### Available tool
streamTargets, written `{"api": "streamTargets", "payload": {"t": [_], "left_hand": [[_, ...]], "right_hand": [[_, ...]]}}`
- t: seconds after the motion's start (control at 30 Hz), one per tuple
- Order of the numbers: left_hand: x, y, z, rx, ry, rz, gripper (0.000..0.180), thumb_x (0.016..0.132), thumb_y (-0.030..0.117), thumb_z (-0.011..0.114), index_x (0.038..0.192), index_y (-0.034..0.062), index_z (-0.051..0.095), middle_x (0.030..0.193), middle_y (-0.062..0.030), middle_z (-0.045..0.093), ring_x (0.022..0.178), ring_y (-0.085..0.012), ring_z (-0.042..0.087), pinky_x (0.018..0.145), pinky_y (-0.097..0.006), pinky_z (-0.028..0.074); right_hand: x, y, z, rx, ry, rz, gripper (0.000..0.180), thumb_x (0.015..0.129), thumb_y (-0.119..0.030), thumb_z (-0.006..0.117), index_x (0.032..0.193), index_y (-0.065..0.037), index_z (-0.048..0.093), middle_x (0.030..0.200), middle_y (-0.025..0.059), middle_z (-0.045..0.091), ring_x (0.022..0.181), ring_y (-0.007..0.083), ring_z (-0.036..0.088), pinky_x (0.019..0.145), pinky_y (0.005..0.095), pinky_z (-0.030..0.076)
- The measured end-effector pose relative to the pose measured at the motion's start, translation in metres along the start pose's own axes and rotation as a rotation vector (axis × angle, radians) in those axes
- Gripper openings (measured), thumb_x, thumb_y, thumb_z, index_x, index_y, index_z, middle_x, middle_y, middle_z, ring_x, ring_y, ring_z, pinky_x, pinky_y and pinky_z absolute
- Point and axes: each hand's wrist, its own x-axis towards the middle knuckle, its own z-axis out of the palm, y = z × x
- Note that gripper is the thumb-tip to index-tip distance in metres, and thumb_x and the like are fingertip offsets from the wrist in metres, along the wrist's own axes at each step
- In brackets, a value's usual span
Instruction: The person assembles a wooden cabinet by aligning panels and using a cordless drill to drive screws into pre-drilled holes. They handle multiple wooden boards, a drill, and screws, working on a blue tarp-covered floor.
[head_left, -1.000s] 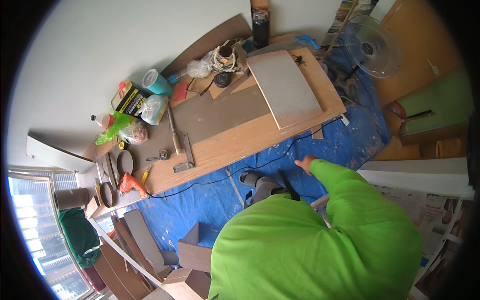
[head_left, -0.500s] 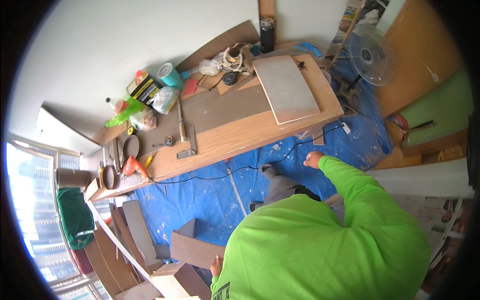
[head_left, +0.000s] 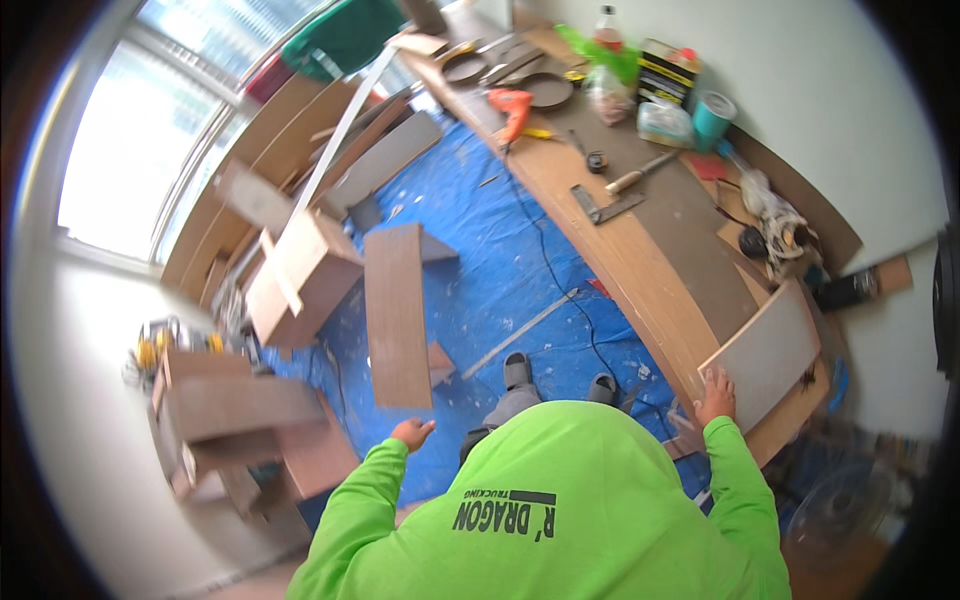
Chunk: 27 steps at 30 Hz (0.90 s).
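Observation:
My right hand (head_left: 715, 397) rests on the near corner of a grey-faced board (head_left: 765, 355) with pale wooden edges, its fingers stretched over the edge. The board lies on the right end of a long wooden worktable (head_left: 640, 290). Out to the left, my left hand (head_left: 412, 433) hangs over the floor with fingers loosely curled and nothing visible in it. Just beyond it stands a brown wooden panel (head_left: 397, 315) joined to a grey piece. On the table lie an L-shaped square (head_left: 600, 207), a wooden-handled tool (head_left: 640, 172) and an orange corded power tool (head_left: 513, 112).
A blue tarp (head_left: 520, 270) covers the floor, crossed by a black cord (head_left: 555, 265). Wooden boxes (head_left: 305, 275) and cabinet parts (head_left: 240, 410) stand at the left. Bottles, bags and a teal tumbler (head_left: 712, 120) line the table's back. A fan (head_left: 840, 515) blurs at lower right.
My view and body have turned left, so the table now runs along my right. My right hand has come onto the grey board; my left hand is now apart from the brown panel.

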Motion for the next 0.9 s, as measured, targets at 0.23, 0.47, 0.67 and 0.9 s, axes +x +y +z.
{"api": "streamTargets", "payload": {"t": [0.23,0.47,0.67,0.9], "left_hand": [[-0.086,0.090,0.066,-0.379,0.094,-0.172,0.057,0.095,0.056,0.056,0.098,0.0006,0.070,0.097,-0.0248,0.069,0.093,-0.0421,0.066,0.081,-0.046,0.050],[-0.128,0.074,0.132,-0.462,0.080,-0.353,0.059,0.094,0.056,0.058,0.106,-0.0003,0.070,0.106,-0.0267,0.069,0.103,-0.0420,0.066,0.090,-0.046,0.050],[-0.142,0.071,0.140,-0.488,0.103,-0.395,0.060,0.093,0.057,0.058,0.106,-0.0010,0.070,0.107,-0.0273,0.069,0.103,-0.0418,0.066,0.091,-0.046,0.049],[-0.126,0.089,0.127,-0.506,0.129,-0.325,0.060,0.093,0.057,0.058,0.103,-0.0005,0.070,0.101,-0.0268,0.070,0.096,-0.0422,0.066,0.085,-0.047,0.050]], "right_hand": [[0.073,0.034,-0.001,-0.191,-0.250,-0.327,0.079,0.067,-0.021,0.087,0.137,-0.011,0.052,0.149,0.0128,0.043,0.130,0.0358,0.045,0.104,0.0484,0.045],[0.107,0.030,-0.017,-0.403,-0.308,-0.459,0.064,0.061,-0.030,0.091,0.117,-0.011,0.065,0.131,0.0107,0.057,0.128,0.0331,0.046,0.105,0.0488,0.042],[0.121,0.017,-0.042,-0.547,-0.396,-0.563,0.072,0.057,-0.045,0.092,0.118,-0.016,0.069,0.127,0.0096,0.059,0.130,0.0330,0.043,0.109,0.0545,0.035],[0.143,0.033,-0.027,-0.647,-0.712,-0.514,0.072,0.060,-0.045,0.091,0.123,-0.019,0.068,0.129,0.0089,0.065,0.128,0.0319,0.054,0.110,0.0604,0.032]]}}
